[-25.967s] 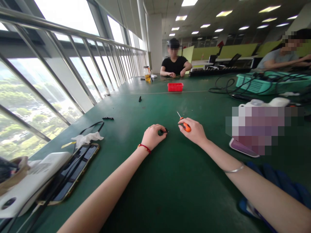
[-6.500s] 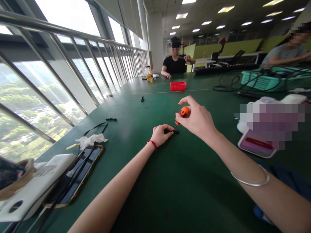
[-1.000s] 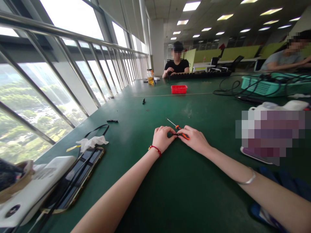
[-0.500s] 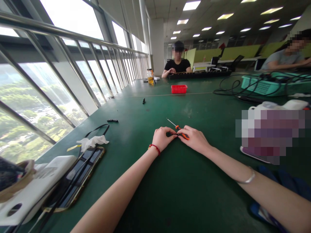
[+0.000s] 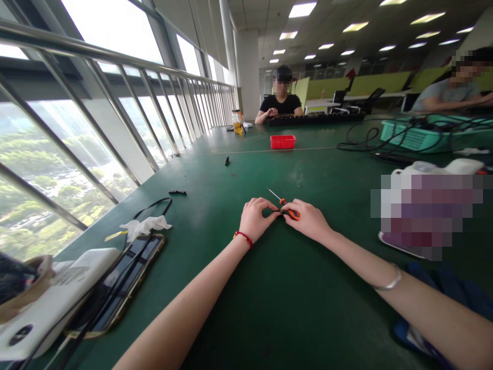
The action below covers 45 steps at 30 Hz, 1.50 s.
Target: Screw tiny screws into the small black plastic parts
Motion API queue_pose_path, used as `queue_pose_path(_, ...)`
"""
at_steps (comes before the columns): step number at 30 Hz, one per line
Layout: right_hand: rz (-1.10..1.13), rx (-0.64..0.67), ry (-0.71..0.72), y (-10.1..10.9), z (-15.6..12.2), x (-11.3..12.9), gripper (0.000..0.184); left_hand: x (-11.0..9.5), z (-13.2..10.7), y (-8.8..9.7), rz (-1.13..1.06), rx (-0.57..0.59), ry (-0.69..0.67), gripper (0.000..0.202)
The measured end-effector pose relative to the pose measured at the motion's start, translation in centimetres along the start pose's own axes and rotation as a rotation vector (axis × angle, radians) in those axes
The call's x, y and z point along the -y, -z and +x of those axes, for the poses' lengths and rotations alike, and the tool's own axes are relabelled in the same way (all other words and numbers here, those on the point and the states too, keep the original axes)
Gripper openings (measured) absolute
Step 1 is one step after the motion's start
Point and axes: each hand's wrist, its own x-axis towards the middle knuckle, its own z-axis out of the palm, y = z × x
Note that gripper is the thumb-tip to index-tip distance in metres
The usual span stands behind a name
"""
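Note:
My left hand point(image 5: 254, 218), with a red bracelet at the wrist, is closed in a pinch on a small dark piece point(image 5: 278, 211); its exact kind is too small to make out. Right beside it, my right hand point(image 5: 310, 221) is closed around a screwdriver point(image 5: 294, 214) with an orange and black handle. The thin metal shaft points away to the upper left, clear of the small piece. Fingertips of both hands nearly meet over the green table point(image 5: 239, 298). Part of the handle is hidden by my right fingers.
Ahead stand a small red basket point(image 5: 282, 143) and black pieces point(image 5: 177, 192). At left lie a phone point(image 5: 133, 280), a tissue point(image 5: 148, 226) and a white object point(image 5: 57, 303). A teal basket point(image 5: 408, 136) with cables is at right. Two people sit beyond.
The screwdriver has turned slightly in my right hand, its tip shifting a little to the right. Both hands stay close together.

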Motion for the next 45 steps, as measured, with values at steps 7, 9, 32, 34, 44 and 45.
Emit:
queue_pose_path(7, 0.037, -0.092, -0.058, 0.6, 0.4, -1.5, 0.026, 0.2, -0.4, -0.1, 0.014, 0.146, -0.058, 0.008)
queue_pose_path(9, 0.031, -0.104, -0.074, 0.7, 0.5, -1.8, 0.025, 0.1, -0.3, -0.1, 0.019, 0.189, -0.041, 0.008)
queue_pose_path(32, -0.366, -0.247, -0.022, 2.9, -0.1, 0.3, 0.029, -0.3, -0.3, 0.3, 0.073, 0.148, 0.060, 0.009)
queue_pose_path(34, -0.427, -0.232, 0.023, 4.7, -1.0, 1.0, 0.028, 0.4, -0.7, 1.6, 0.099, 0.138, 0.095, 0.011)
queue_pose_path(44, -0.389, -0.326, -0.090, 8.4, -9.2, -4.8, 0.022, 5.4, -5.9, 11.2, 0.525, 0.053, 0.477, 0.028)
queue_pose_path(45, -0.393, -0.323, -0.081, 8.1, -9.5, -5.4, 0.022, 5.5, -6.2, 11.7, 0.566, 0.051, 0.505, 0.030)
